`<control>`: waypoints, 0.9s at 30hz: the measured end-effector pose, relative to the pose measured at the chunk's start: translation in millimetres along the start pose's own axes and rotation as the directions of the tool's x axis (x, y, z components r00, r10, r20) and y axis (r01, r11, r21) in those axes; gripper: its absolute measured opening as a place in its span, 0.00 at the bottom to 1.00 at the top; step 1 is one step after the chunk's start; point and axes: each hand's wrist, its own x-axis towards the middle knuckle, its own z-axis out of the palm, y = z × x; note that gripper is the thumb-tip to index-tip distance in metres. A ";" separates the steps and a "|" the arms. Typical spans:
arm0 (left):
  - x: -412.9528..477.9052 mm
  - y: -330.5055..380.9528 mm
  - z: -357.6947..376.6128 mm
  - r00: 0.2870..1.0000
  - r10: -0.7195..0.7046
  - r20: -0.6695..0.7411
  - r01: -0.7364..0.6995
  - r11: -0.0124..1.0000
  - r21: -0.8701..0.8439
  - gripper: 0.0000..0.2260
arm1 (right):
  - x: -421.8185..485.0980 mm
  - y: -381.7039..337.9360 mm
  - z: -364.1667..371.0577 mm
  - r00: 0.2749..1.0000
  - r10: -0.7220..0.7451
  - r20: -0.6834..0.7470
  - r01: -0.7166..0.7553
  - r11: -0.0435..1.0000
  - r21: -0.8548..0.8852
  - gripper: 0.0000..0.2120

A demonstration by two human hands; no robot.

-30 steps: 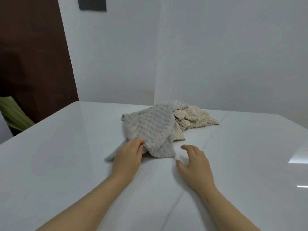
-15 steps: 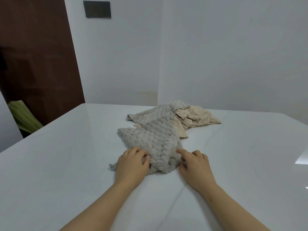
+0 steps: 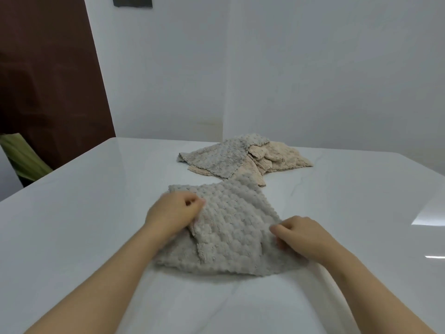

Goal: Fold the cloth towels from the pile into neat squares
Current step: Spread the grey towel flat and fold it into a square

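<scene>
A grey bubble-textured towel [image 3: 231,227] lies partly spread on the white table [image 3: 84,225] in front of me, with a fold along its near left side. My left hand [image 3: 173,213] pinches its left part between curled fingers and thumb. My right hand [image 3: 301,235] grips its right edge with curled fingers. Behind it, at the table's far middle, sits the pile of towels [image 3: 243,157]: a grey one on top at the left, beige ones under it and to the right.
The glossy white table ends close to a white wall [image 3: 313,68] at the back. At the far left stand a dark brown panel [image 3: 48,80] and something green [image 3: 21,155] beyond the table's left edge.
The grey towel has been dragged off the pile toward me and now lies apart from it. Both hands have moved outward onto its left and right sides and taken hold.
</scene>
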 end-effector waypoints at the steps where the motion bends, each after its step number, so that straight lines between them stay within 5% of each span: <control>1: 3.6 -1.0 0.1 0.989 -0.037 -0.144 0.034 0.999 -0.021 0.11 | 3.0 -4.1 -1.1 0.999 -0.010 -0.039 0.010 1.000 0.012 0.14; 3: 9.7 -5.8 9.7 0.950 -0.106 -0.295 0.113 0.994 0.004 0.11 | 13.1 -14.6 2.1 0.976 -0.039 -0.216 0.049 0.998 0.039 0.10; 5: 15.9 -15.9 24.9 0.970 -0.139 -0.200 0.165 0.979 0.120 0.16 | 26.3 -26.3 8.5 0.941 -0.081 -0.328 0.087 0.996 0.004 0.09; 9: 22.7 -25.3 39.7 0.988 -0.141 -0.059 0.151 0.964 0.220 0.20 | 54.5 -31.0 27.4 0.981 -0.111 -0.157 0.094 0.989 -0.114 0.20; 15: 26.1 -20.8 35.3 0.993 -0.099 -0.063 0.100 0.995 0.024 0.13 | 76.1 -27.1 33.0 0.963 -0.010 -0.268 -0.025 0.991 -0.128 0.20; 19: 43.9 -18.5 34.3 0.930 -0.360 -0.073 0.330 0.906 -0.264 0.12 | 81.6 -18.7 38.4 0.946 0.016 -0.322 -0.115 0.950 -0.290 0.18; 24: 44.4 -15.1 44.4 0.956 -0.266 -0.124 0.278 0.956 0.095 0.17 | 81.7 -9.8 43.6 0.927 0.041 -0.372 -0.152 0.950 -0.274 0.19; 27: 45.8 -10.6 45.1 0.972 -0.228 -0.048 0.233 0.961 0.151 0.22 | 83.2 -9.0 43.3 0.931 0.032 -0.365 -0.142 0.950 -0.278 0.19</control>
